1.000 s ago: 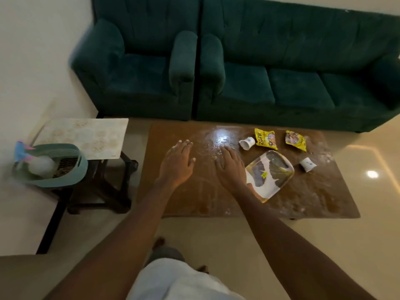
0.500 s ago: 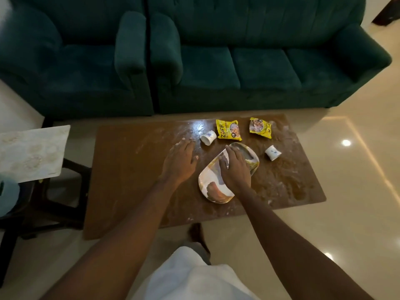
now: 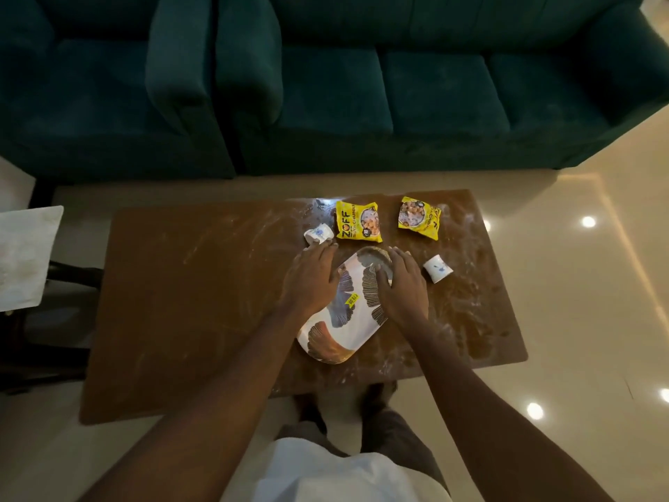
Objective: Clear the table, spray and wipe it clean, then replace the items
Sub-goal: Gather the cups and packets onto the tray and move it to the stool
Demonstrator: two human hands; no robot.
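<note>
On the brown wooden surface (image 3: pixel 188 302), smeared with pale streaks and powdery residue across its right half, an oval tray (image 3: pixel 347 317) printed with fan-shaped leaf patterns lies at a slant, its near end pointing toward the person and its far end toward the snack packets. Both hands sit at the tray's far half. The left hand (image 3: pixel 310 280) lies palm down along the tray's left edge, fingers together and extended, their tips close to a small white cup (image 3: pixel 318 235) lying on its side just beyond. The right hand (image 3: pixel 402 284) rests over the tray's right rim, its fingers (image 3: pixel 383 280) curled down onto the inside of the tray; whether the thumb is under the rim cannot be told, so the grip there reads as a loose hold on the edge and no more. The left hand's grip is flat and unclosed, and it is unclear whether it presses the tray or the wood beside it.

Farther back lie two yellow snack packets: one (image 3: pixel 358 221) just right of the tipped cup, the other (image 3: pixel 420 218) well to its right. A second white cup (image 3: pixel 438 269) lies on its side just right of the right hand. Beyond the surface stands a dark green sofa (image 3: pixel 398 85), and at the left edge a pale patterned side table (image 3: pixel 25 255).
</note>
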